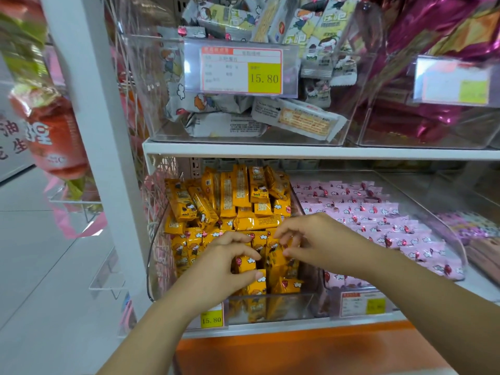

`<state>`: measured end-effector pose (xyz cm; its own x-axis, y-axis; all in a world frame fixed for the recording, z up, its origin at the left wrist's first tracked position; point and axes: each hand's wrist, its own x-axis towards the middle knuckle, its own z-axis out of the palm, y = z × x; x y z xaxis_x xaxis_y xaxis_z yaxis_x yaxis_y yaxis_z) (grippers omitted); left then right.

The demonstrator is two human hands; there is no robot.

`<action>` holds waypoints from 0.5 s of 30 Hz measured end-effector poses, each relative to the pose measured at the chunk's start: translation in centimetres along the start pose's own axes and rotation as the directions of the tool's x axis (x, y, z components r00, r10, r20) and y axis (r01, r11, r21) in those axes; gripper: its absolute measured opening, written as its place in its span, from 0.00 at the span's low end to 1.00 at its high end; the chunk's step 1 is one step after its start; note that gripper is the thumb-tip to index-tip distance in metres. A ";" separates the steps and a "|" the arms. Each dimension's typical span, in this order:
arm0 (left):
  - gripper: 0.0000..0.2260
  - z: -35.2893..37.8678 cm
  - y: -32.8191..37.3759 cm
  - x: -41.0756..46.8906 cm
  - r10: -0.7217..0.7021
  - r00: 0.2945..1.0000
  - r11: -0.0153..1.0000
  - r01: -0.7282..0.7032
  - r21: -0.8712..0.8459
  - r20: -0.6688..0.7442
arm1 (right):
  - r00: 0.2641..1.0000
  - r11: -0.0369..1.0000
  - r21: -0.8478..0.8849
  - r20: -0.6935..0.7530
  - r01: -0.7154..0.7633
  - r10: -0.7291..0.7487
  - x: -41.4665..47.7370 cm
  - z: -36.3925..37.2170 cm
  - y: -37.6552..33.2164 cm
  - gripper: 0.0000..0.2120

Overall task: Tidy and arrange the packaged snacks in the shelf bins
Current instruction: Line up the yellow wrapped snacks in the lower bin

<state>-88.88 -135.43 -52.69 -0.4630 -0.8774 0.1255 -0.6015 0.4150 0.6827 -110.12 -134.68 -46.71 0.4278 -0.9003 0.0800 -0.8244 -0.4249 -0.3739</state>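
Clear plastic bin, lower shelf, 6 o'clock in view, packed with yellow packets: glossy foil, cartoon figure, white cloud prints, crimped ends, mostly upright. Left grip clamped on one packet, thumb below, fingers above. Right grip, at 3 o'clock of left, fingers curled onto packet tops; pinching or touching, cannot tell. Pink packets at 3 o'clock. Grey-white packets in upper bin, 12 o'clock.
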 end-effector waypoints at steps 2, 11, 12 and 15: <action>0.09 0.0 0.0 0.0 -0.001 1.000 1.000 0.001 -0.005 0.004 | 0.999 0.980 -0.197 0.023 0.029 -0.025 0.2 0.3 -0.4 0.12; 0.09 -0.3 -0.2 -0.1 -0.006 1.000 1.000 0.007 -0.018 0.011 | 0.999 0.792 -0.610 -0.036 -0.034 0.015 1.7 3.4 -1.0 0.20; 0.09 -0.4 -0.2 -0.1 -0.005 1.000 1.000 0.005 -0.014 0.009 | 0.999 0.779 -0.626 -0.040 -0.041 0.021 2.0 3.7 -1.1 0.20; 0.10 -0.4 -0.4 -0.1 -0.003 1.000 1.000 0.003 -0.007 0.007 | 1.000 0.765 -0.643 -0.027 -0.027 0.013 2.4 4.0 -1.1 0.16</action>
<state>-88.31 -135.56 -52.67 -0.4655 -0.8771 0.1186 -0.5984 0.4106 0.6880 -106.66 -136.01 -49.78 0.4067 -0.9081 0.0998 -0.8809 -0.3609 0.3061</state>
